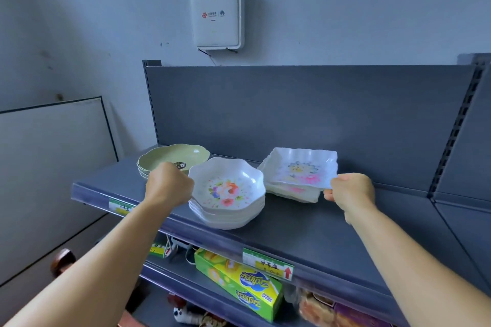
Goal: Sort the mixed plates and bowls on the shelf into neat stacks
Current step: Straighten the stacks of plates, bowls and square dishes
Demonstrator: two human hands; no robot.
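Observation:
On the grey top shelf (305, 228) stand three piles. A stack of white flower-printed bowls (228, 194) is in the middle, and my left hand (168, 184) grips the top bowl's left rim. Behind it to the left lies a small stack of pale green bowls (170, 158). To the right is a pile of white square plates (292, 190). My right hand (350, 190) pinches the near right corner of the top square plate (303, 167), which is tilted and lifted off the pile.
The shelf's dark back panel (305, 114) rises behind the dishes. A lower shelf holds a green and yellow box (239, 281) and other packets. A white wall box (216, 14) hangs above. The right half of the top shelf is bare.

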